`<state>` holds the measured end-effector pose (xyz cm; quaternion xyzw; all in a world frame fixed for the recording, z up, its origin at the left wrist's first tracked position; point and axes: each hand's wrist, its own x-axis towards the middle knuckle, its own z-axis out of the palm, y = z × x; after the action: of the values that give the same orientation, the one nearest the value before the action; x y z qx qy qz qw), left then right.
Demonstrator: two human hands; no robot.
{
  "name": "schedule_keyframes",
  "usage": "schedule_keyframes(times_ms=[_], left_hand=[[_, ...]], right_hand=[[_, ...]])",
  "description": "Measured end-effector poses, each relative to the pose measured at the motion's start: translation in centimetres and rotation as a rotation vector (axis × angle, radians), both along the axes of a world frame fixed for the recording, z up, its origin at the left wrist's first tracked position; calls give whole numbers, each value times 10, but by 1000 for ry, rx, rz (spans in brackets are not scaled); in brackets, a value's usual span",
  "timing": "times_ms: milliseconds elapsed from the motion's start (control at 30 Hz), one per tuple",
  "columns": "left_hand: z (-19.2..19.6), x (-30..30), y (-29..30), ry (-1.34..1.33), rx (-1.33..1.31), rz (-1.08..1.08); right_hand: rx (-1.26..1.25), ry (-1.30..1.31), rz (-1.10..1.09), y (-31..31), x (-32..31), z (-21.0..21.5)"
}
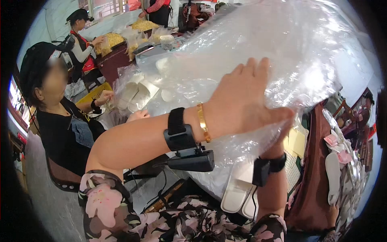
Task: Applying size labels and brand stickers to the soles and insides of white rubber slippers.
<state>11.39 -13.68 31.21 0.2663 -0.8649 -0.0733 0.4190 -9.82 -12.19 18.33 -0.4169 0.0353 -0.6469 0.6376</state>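
A large sheet or bag of clear plastic (pixel 242 44) spreads across the table in front of me, glossy and wrinkled. My left hand (pixel 244 94) lies flat on it, fingers stretched forward and the thumb pointing right. Just below that thumb is my right hand (pixel 282 135), beside the plastic's near right edge; its fingers are hidden by the film and my left hand. White trays (pixel 236 191) stand under the near edge, next to my right forearm. Through the plastic on the left show several white, rounded pieces (pixel 139 92). Both my wrists carry black strapped devices.
At my left sits a person in black (pixel 60 109), with hands at the plastic's left edge near a yellow basket (pixel 94 92). Farther back, another person (pixel 82 44) works beside heaps of yellow pieces (pixel 109 42). A brown bench (pixel 316 173) stands at right, near a white sole-shaped piece (pixel 333 177).
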Motion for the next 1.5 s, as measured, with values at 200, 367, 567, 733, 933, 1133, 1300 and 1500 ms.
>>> schedule_keyframes(times_ms=[200, 367, 567, 733, 933, 1133, 1300, 1500], left_hand=[[-16, 39, -16, 73, -133, 249], [-48, 45, -16, 131, -173, 394], [-63, 44, -23, 185, -124, 371], [-67, 44, -26, 245, -100, 347], [-70, 46, -49, 460, -14, 242], [-113, 50, -86, 608, 61, 40], [-175, 59, -118, 900, -31, -32], [-261, 71, -140, 1210, 271, -75]], right_hand=[[326, 178, -98, -32, 91, 37], [393, 235, -169, -43, 107, 33], [425, 280, -250, -45, 110, 26], [426, 308, -349, -41, 103, 35], [337, 520, -504, -60, 92, 63], [-304, 1454, -529, -80, 116, 107], [-392, 1632, -182, -92, 177, 131], [-1026, 1724, -511, -125, 215, 76]])
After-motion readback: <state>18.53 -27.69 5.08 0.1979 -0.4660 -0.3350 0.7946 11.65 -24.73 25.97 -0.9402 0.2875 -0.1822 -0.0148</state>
